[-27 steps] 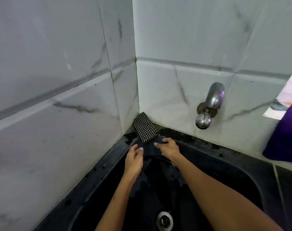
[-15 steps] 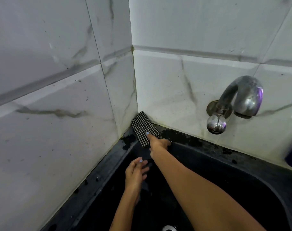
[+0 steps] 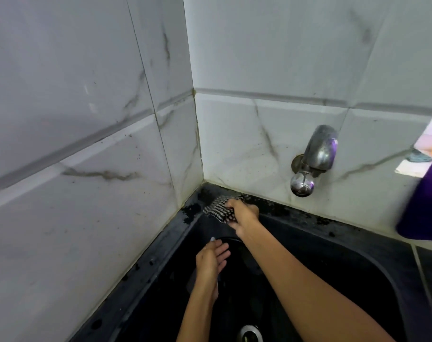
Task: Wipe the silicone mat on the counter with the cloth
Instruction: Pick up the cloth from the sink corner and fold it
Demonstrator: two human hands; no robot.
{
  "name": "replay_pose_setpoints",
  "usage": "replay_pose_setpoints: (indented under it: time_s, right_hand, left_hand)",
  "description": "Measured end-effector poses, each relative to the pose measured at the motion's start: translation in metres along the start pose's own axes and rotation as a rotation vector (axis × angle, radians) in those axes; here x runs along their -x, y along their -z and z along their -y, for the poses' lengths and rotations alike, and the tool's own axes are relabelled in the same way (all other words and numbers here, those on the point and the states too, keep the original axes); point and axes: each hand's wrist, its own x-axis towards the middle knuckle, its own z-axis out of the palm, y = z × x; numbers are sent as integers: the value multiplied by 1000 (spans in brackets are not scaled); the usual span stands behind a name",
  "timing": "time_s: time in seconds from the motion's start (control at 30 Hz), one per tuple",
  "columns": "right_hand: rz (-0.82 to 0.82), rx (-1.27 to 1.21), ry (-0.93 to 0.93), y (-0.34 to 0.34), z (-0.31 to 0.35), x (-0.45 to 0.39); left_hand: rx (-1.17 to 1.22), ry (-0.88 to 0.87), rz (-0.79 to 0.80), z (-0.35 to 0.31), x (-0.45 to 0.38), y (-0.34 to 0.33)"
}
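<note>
Checkered cloth (image 3: 219, 210) in right hand (image 3: 244, 213), above left hand (image 3: 211, 261).

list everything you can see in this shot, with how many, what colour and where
cloth: one, black-and-white check, back left corner of the sink rim, gripped by the right hand
sink: one, black, below the tiled corner
drain: one, silver, sink bottom, cut by the frame edge
tap: one, chrome, on the back wall right of the corner
wall tiles: several, white with grey veins, left and back
purple object: one, blurred, right edge
hands: right hand grips the cloth; left hand over the basin, holding nothing
</note>
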Motion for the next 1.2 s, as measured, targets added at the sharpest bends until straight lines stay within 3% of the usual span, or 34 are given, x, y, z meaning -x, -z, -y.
replay_pose_setpoints:
  time_s: [0.17,0.37,0.47,0.57,0.67,0.73,0.87,1.2]
  right_hand:
    - [86,-109,-103,63,9,70]
    - [128,-117,-146,145,2,149]
    - [151,9,-165,187,2,179]
    - [122,297,-129,227,4,202]
    - [-45,531,166,263,3,217]
    - [5,435,298,285,9,231]
    - [164,266,206,331,16,262]
    - [130,12,107,472,12,332]
  left_hand:
    - [91,131,115,-3,54,-26]
    - [388,73,111,-1,122,-54]
    - [289,45,61,6,156,-66]
    - [229,19,83,17,189,-79]
    - [189,-20,110,35,218,-93]
    - [175,-40,151,49,243,-103]
    - [121,-30,262,83,284,-128]
    - [-5,24,460,176,373,-203]
